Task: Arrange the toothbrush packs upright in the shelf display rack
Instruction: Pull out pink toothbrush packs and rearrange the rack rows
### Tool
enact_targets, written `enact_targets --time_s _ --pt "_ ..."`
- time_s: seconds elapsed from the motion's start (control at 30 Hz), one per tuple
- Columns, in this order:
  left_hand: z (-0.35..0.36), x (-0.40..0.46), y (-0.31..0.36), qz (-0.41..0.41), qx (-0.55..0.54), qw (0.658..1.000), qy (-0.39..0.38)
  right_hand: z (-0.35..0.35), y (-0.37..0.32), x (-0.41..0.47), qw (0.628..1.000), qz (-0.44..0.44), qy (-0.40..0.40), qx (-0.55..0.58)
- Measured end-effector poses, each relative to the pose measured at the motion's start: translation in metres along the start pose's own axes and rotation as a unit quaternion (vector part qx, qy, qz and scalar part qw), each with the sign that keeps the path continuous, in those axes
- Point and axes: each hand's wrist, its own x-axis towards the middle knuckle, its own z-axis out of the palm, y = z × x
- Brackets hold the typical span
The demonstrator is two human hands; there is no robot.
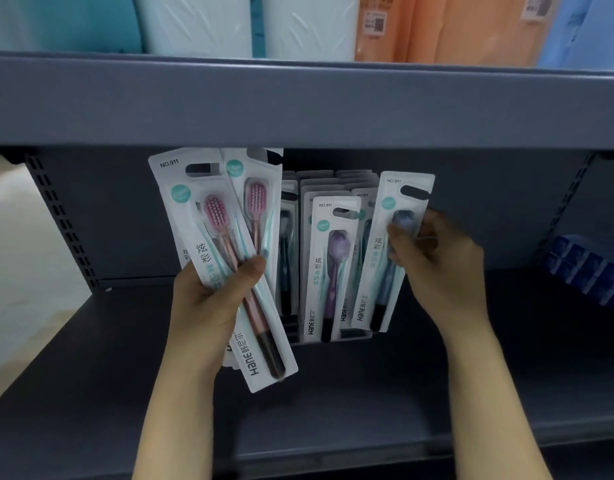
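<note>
The left hand [208,299] clamps a fan of pink toothbrush packs [222,258]; the right hand [437,265] pinches a blue toothbrush pack [385,271] beside the display rack [354,336].

Soft, even light falls from above, leaving the recess under the upper shelf [298,109] dim. The right hand [437,258] is smeared by motion blur. Shelf lines bow at the wide-angle edges. Overall sharpness is mild, slightly hazy.

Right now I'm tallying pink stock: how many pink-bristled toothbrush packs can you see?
2, both fanned in the left hand: the front pack and a second pack behind it. More packs seem stacked beneath; their colours are hidden.
</note>
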Motion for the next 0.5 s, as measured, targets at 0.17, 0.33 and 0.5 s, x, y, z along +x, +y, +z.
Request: enact_targets --time_s 0.17,0.33,0.5 --pt "-0.0005 0.0015 -0.0001 0.004 0.001 1.0 -0.002 0.0069 0.001 -0.0003 0.999 0.004 -0.011 0.036" --pt "-0.0009 0.0029 -0.0008 0.003 0.005 1.0 -0.006 0.0097 0.0035 0.0003 0.999 0.0 -0.031 0.033" --pt "-0.0014 0.0038 -0.0015 0.005 0.01 1.0 -0.006 0.0095 0.0076 0.0003 0.998 0.01 -0.049 0.026"
